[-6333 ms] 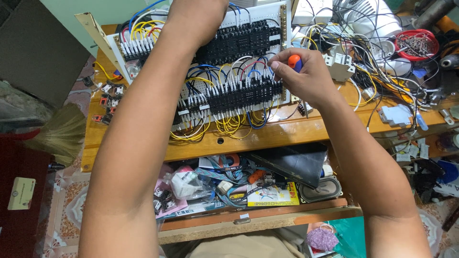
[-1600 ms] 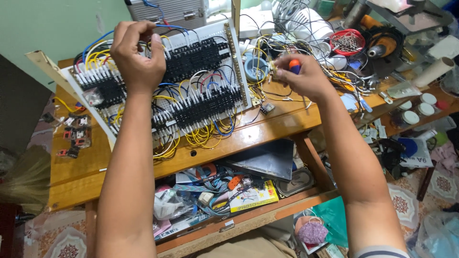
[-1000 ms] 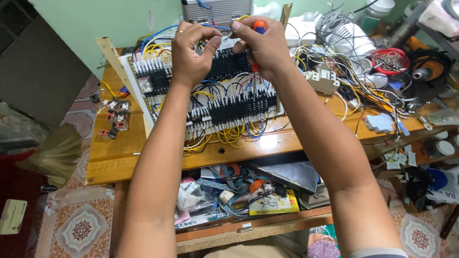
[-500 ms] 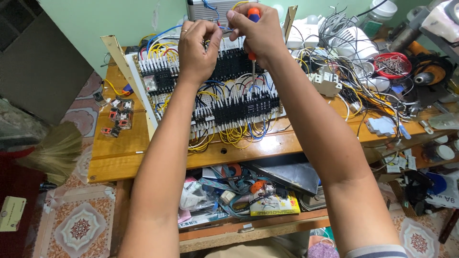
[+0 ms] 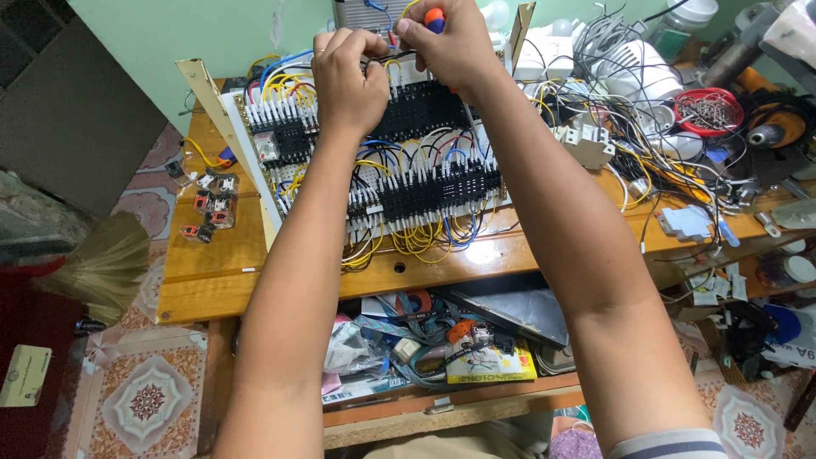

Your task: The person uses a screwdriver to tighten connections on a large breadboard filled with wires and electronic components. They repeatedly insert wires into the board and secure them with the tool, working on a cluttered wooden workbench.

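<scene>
Both bare arms stretch forward, the left hand (image 5: 348, 81) and right hand (image 5: 450, 42) fisted, knuckles nearly touching.

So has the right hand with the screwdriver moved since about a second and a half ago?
Yes. The right hand has gone from the wires right of the wiring panel to its top edge, close beside the left hand.

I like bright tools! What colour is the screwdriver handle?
Orange with a blue tip, on the screwdriver in the right hand; head view.
</scene>
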